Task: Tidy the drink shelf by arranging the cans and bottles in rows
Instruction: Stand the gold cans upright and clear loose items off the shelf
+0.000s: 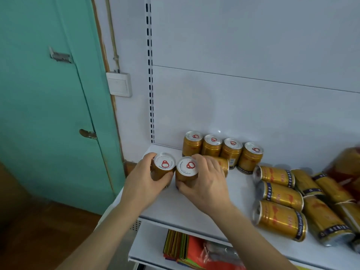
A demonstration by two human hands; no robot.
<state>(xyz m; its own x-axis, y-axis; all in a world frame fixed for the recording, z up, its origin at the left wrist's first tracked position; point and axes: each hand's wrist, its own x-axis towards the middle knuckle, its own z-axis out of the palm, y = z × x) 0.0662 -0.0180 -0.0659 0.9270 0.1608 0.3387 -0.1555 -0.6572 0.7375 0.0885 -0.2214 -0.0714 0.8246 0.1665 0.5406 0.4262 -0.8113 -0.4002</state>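
Two upright gold cans stand side by side near the shelf's (194, 215) front left corner. The left hand (140, 182) wraps the left can (162, 168); the right hand (206, 182) wraps the right can (186, 172), probably squaring them into a row before the back row (222, 149). Toppled cans (280, 207) await at right.

Left hand (145, 177) and right hand (207, 179) each around an upright gold can (163, 168) on white shelf (194, 209).
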